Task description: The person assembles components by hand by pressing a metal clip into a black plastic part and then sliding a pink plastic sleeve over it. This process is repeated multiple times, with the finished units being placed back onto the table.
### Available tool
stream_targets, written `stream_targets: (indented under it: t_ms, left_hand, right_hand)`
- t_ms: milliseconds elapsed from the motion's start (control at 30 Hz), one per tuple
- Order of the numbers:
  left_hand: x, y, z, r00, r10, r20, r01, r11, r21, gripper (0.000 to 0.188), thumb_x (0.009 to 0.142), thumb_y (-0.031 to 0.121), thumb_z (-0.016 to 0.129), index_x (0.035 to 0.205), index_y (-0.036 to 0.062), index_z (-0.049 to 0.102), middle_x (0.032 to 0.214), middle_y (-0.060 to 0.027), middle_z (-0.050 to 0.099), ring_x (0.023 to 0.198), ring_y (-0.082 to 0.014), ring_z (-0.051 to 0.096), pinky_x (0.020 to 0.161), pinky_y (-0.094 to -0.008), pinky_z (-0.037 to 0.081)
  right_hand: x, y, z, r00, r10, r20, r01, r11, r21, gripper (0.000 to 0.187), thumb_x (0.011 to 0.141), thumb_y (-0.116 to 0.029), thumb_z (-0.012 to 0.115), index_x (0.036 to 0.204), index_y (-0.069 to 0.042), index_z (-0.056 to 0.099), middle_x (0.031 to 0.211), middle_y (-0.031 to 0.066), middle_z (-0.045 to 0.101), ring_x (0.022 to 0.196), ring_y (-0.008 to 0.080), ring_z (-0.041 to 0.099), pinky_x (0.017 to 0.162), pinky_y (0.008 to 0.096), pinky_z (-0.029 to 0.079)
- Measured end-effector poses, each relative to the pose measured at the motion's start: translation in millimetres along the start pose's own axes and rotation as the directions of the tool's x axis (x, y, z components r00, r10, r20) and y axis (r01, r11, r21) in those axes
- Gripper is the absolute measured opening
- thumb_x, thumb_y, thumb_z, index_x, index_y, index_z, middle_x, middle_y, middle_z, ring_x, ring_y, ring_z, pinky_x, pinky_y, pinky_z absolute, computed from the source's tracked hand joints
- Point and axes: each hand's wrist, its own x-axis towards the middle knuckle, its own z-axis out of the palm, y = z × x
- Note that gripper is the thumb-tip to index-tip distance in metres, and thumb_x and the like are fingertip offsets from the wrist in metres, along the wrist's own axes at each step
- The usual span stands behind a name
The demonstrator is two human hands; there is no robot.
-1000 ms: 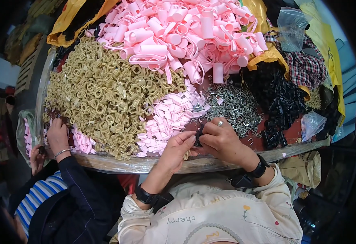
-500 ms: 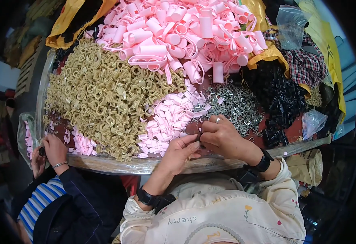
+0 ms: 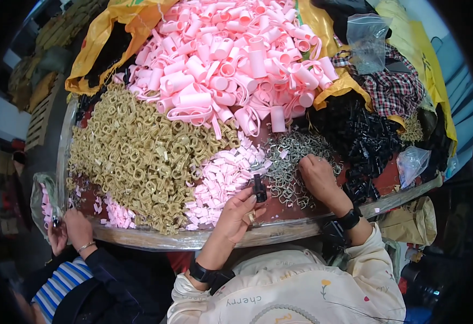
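My left hand (image 3: 237,215) pinches a small black plastic part (image 3: 259,189) upright between thumb and fingers, over the near edge of the pink pieces. Something small and gold-coloured shows against its fingers; whether it is a ring or a loose part I cannot tell. To the right, my right hand (image 3: 321,177) reaches into a heap of U-shaped metal pieces (image 3: 286,175). Its fingers are curled down, and their tips are hidden, so any piece between them is out of sight. Small flat pink pieces (image 3: 220,181) lie left of the metal heap.
A large pile of beige ring-shaped parts (image 3: 134,156) fills the left. Pink tubes with straps (image 3: 236,65) are heaped at the back. Black plastic parts (image 3: 363,146) lie right, near a clear plastic bag (image 3: 412,164). Another person's hands (image 3: 77,229) work at the left edge.
My hands have parted from each other. The right one has moved right onto the metal pieces; the left keeps the black part, now plainly seen. The whole view has shifted slightly.
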Motion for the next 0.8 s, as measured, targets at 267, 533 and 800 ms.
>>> stream_targets:
  t_ms: [267, 533, 800]
  left_hand:
    - [5.8, 4.3, 3.9, 0.975, 0.214, 0.065, -0.221, 0.968, 0.123, 0.029, 0.082, 0.017, 0.05, 0.106, -0.0001, 0.046, 0.102, -0.0126, 0.054, 0.093, -0.0195, 0.054, 0.079, -0.0287, 0.044]
    - [6.9, 2.6, 6.1, 0.969, 0.189, 0.159, -0.195, 0.981, 0.02, 0.033, 0.082, 0.018, 0.051, 0.108, -0.0015, 0.045, 0.102, -0.0132, 0.054, 0.094, -0.0204, 0.053, 0.08, -0.0297, 0.044]
    - [2.1, 3.2, 4.6, 0.977, 0.154, 0.147, -0.143, 0.986, -0.086, 0.033, 0.082, 0.018, 0.052, 0.107, -0.0031, 0.045, 0.101, -0.0135, 0.055, 0.09, -0.021, 0.055, 0.08, -0.03, 0.044]
  right_hand:
    - [2.7, -24.9, -17.3, 0.838, 0.275, 0.471, -0.438, -0.176, 0.882, 0.01, 0.084, -0.011, 0.045, 0.077, -0.005, 0.045, 0.066, 0.0037, 0.048, 0.05, 0.0104, 0.041, 0.045, 0.0198, 0.033]
    - [2.6, -61.8, -5.5, 0.8, -0.001, 0.6, -0.494, -0.567, 0.659, 0.009, 0.084, -0.013, 0.049, 0.082, -0.005, 0.047, 0.067, 0.0019, 0.049, 0.045, 0.005, 0.037, 0.04, 0.0151, 0.03]
    - [8.1, -65.9, -7.9, 0.821, -0.001, 0.571, -0.48, -0.541, 0.691, 0.009, 0.081, -0.01, 0.053, 0.084, -0.003, 0.048, 0.067, 0.0027, 0.053, 0.048, 0.0057, 0.044, 0.043, 0.015, 0.035]
